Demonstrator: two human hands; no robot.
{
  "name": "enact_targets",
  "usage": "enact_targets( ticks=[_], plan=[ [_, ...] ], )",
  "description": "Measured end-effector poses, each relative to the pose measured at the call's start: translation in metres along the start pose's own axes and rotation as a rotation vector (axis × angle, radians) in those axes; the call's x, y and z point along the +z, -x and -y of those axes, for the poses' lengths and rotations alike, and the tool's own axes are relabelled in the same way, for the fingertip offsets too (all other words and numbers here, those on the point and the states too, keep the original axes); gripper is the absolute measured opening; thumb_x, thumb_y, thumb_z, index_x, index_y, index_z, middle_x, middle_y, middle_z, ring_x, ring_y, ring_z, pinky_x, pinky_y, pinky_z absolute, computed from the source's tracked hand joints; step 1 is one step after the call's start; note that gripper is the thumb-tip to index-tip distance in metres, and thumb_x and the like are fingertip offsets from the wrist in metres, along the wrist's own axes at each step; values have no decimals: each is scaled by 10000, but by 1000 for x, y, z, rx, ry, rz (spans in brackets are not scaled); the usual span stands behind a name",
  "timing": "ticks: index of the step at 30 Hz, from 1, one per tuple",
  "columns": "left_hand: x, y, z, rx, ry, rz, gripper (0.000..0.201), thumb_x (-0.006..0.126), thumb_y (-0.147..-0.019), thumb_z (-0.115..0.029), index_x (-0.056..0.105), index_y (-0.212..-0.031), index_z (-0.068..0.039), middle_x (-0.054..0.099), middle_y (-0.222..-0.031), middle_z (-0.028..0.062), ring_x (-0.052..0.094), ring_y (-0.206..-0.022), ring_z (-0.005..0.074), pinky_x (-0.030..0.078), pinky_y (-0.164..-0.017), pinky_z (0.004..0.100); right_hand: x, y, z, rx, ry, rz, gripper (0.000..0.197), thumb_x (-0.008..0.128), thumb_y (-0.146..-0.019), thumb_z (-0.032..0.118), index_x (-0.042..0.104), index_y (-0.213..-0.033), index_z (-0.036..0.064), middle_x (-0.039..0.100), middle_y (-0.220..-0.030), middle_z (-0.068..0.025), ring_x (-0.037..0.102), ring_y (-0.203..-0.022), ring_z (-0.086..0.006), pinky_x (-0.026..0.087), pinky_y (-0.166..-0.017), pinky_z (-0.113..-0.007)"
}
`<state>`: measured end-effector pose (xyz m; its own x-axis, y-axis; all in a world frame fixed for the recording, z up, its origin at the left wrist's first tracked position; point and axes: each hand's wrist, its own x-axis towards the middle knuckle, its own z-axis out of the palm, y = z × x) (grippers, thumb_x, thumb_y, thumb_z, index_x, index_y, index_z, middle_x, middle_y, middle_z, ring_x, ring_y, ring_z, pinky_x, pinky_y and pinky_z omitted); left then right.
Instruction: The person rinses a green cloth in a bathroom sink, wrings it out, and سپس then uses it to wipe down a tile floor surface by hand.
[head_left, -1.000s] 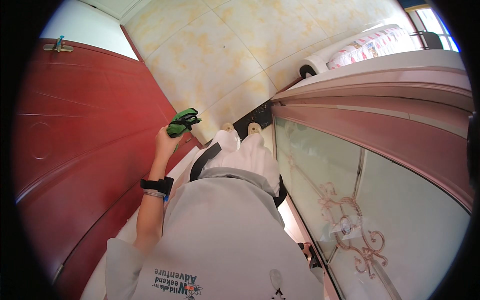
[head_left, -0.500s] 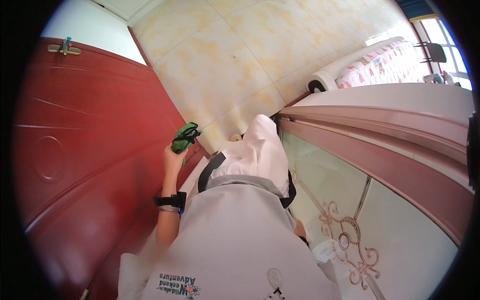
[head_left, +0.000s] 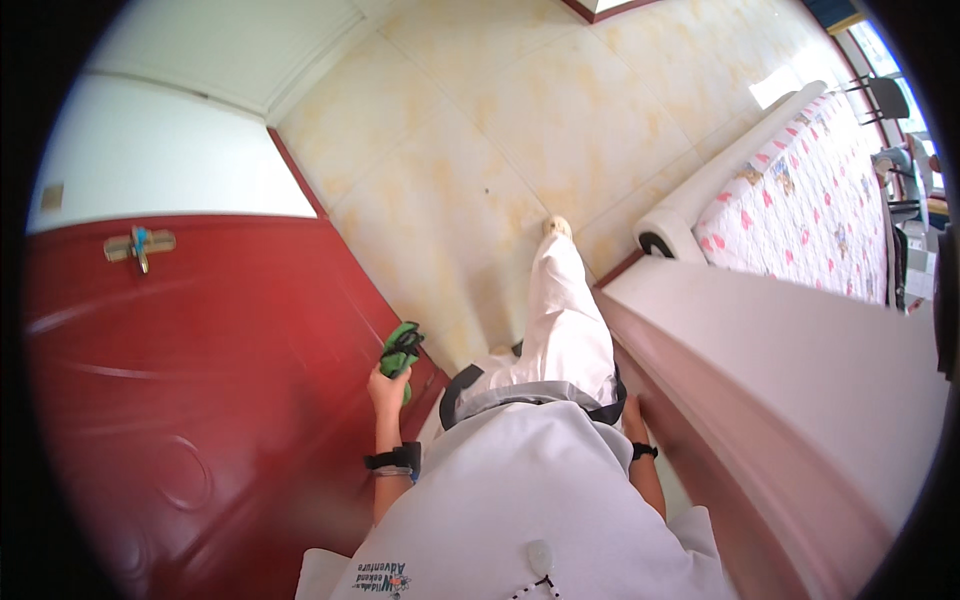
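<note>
clutching crumpled green-and-black fabric — left hand | can't tell, right hand | might snag glossy red door — held close

Door left of the hands, quilt ahead right (floor between).

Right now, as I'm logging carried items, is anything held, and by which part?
The left hand grips a green-black bundle by its near end; the right hand is too hidden to tell.
</note>
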<state>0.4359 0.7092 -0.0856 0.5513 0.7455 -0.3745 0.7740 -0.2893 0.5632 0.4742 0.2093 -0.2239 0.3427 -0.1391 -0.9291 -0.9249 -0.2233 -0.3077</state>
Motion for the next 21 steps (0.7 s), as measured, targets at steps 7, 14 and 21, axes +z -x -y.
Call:
enact_targets(
  ticks=[7,14,21],
  plan=[
    [150,-165,-310,35,-131,136,422,758,-621,-241,649,-969,-28,664,-869,181,642,-854,320,486,-741,393,-79,-89,225,115,-295,-65,197,498,-806,201,569,-958,97,566,-772,-47,562,-668,-165,471,-580,-318],
    [211,-271,-571,163,-149,178,357,726,-646,-166,629,-928,29,650,-850,218,631,-845,360,486,-716,393,-127,-139,413,122,-407,-77,195,490,-805,175,564,-966,93,574,-776,-52,571,-664,-165,477,-570,-316],
    [247,-418,-648,163,-222,139,355,716,-654,-172,624,-937,21,652,-860,203,629,-852,346,485,-717,393,-137,-207,571,104,-436,-82,196,481,-805,150,559,-974,88,583,-781,-58,581,-660,-166,483,-560,-315]
  ],
)
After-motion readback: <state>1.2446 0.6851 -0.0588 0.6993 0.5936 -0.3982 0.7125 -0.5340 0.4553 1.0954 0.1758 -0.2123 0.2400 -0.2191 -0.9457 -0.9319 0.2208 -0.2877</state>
